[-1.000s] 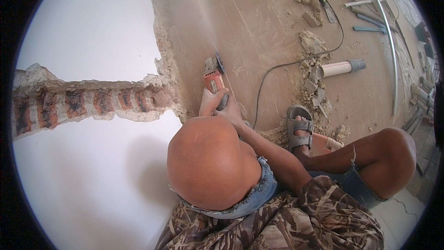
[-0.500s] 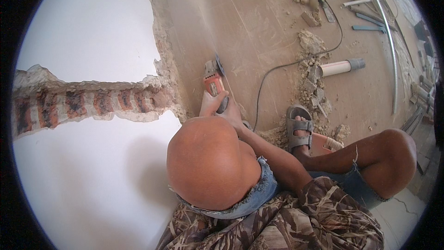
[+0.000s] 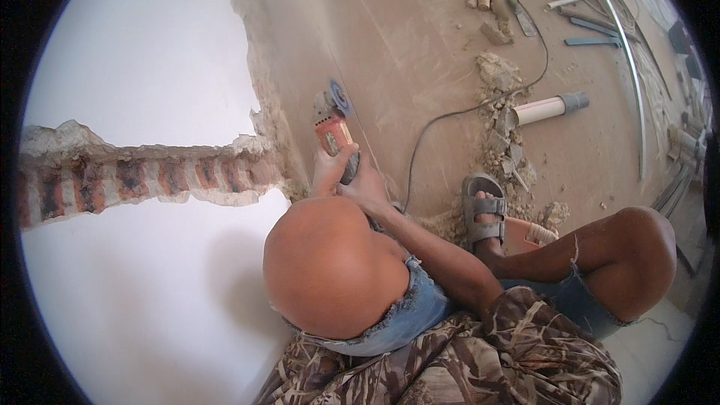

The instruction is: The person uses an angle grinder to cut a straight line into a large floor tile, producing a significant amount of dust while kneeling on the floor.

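An orange and black angle grinder (image 3: pixel 333 133) is held low over the dusty tiled floor, its spinning disc (image 3: pixel 340 97) at a thin straight line in the floor. My left hand (image 3: pixel 327 171) is closed around the grinder's body near the wall side, thumb across the top. My right hand (image 3: pixel 365 189) grips the rear end of the same tool, and part of its fingers is hidden. My bent knee (image 3: pixel 319 270) covers most of my left forearm. A faint dust plume rises ahead of the disc.
Left of me, a white wall (image 3: pixel 135 52) has a broken channel of exposed brick (image 3: pixel 142 176). A black cable (image 3: pixel 450 114) curves over the floor. Rubble (image 3: pixel 499 142), a cream pipe with a grey end (image 3: pixel 547 108), blue-grey strips (image 3: pixel 592 41) and a long metal rod (image 3: pixel 630 52) lie to the right.
The grinder and both my hands have shifted slightly left and away from me. More of the disc's face now shows, and the dust plume looks fainter.
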Available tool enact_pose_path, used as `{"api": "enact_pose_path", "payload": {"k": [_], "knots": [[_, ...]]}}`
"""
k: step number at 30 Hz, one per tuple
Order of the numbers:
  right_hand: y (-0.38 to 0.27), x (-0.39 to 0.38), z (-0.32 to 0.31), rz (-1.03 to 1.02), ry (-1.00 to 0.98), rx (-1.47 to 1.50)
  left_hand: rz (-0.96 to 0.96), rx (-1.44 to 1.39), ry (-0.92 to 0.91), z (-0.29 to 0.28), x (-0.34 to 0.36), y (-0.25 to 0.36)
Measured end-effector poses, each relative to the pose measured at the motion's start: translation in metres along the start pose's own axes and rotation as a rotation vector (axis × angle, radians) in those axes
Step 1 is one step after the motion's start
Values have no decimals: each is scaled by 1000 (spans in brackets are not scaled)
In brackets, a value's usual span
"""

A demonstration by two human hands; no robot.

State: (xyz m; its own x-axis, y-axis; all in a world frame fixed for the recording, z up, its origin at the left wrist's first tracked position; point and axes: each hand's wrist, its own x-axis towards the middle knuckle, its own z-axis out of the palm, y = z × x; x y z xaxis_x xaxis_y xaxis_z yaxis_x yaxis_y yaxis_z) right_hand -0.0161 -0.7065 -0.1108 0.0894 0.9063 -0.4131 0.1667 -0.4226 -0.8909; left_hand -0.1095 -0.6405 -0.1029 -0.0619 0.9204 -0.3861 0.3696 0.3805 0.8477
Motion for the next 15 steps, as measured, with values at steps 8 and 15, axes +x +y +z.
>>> {"api": "enact_pose_path", "payload": {"k": [8, 15], "knots": [[-29, 16, -21, -231, 144, 10, 105, -459, -110, 6, 14, 40], [-42, 37, -32, -187, 82, 39, 138, -308, -82, 5, 48, 34]]}}
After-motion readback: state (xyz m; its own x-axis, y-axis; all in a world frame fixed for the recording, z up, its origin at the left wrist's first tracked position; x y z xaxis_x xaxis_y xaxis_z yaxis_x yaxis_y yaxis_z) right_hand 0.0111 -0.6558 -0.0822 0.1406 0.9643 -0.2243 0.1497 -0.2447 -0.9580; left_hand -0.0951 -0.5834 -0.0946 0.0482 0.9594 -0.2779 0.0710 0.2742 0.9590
